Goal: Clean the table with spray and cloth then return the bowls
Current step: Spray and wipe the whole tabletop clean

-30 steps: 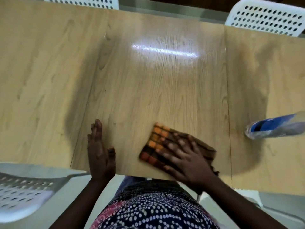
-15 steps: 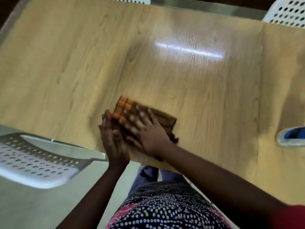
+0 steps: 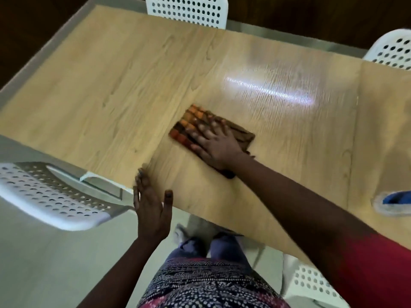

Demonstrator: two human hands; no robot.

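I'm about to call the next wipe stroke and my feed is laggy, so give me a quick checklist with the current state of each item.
1. Cloth flat on the table: ok; it lies spread on the wood.
2. Right hand on the cloth: ok; fingers straight, pressing down on it.
3. Left hand out of the cloth's path: ok; it is open at the near table edge, apart from the cloth.
4. Spray bottle out of the way: ok; it sits at the far right edge of the view, well away from the cloth.
5. Bowls ready to return: cannot tell; none are in view.
6. Table surface clean: cannot tell; glare and blur hide any residue.
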